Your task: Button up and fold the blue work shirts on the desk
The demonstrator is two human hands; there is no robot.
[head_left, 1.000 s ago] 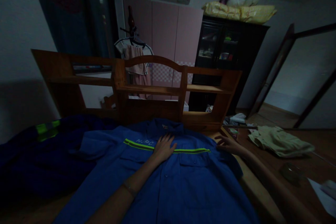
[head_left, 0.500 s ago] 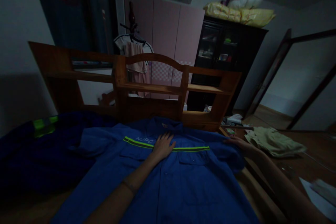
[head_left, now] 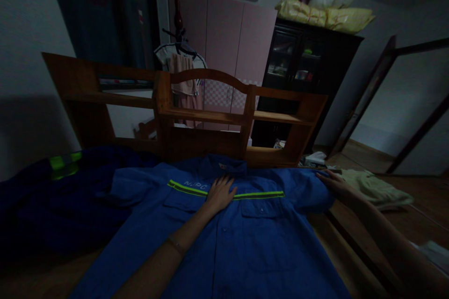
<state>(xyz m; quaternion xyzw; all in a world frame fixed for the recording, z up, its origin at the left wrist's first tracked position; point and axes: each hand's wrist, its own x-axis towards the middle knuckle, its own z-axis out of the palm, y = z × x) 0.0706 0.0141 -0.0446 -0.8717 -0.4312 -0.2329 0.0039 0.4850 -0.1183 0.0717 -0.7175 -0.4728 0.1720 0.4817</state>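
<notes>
A blue short-sleeved work shirt (head_left: 270,247) lies spread front side up, collar away from me. A yellow-green reflective stripe crosses its chest, with pale letters above it at the left. My left hand (head_left: 220,194) rests flat and open on the middle of the chest, just below the collar, fingers slightly apart. At the upper edge of the right sleeve (head_left: 308,189) is my right hand (head_left: 335,184), its visible fingers stretched out against the cloth. The underside of that hand is hidden.
A dark blue garment (head_left: 80,205) with a yellow-green band is heaped at the left. The wooden headboard (head_left: 206,117) stands beyond the shirt. Pale green folded cloth (head_left: 377,189) lies at the right, past the bed's edge. A pink wardrobe (head_left: 224,37) and dark cabinet (head_left: 315,56) stand behind.
My right hand has slid outward to the right along the sleeve, which now lies higher and straighter. My left hand stays on the chest. The view has shifted slightly.
</notes>
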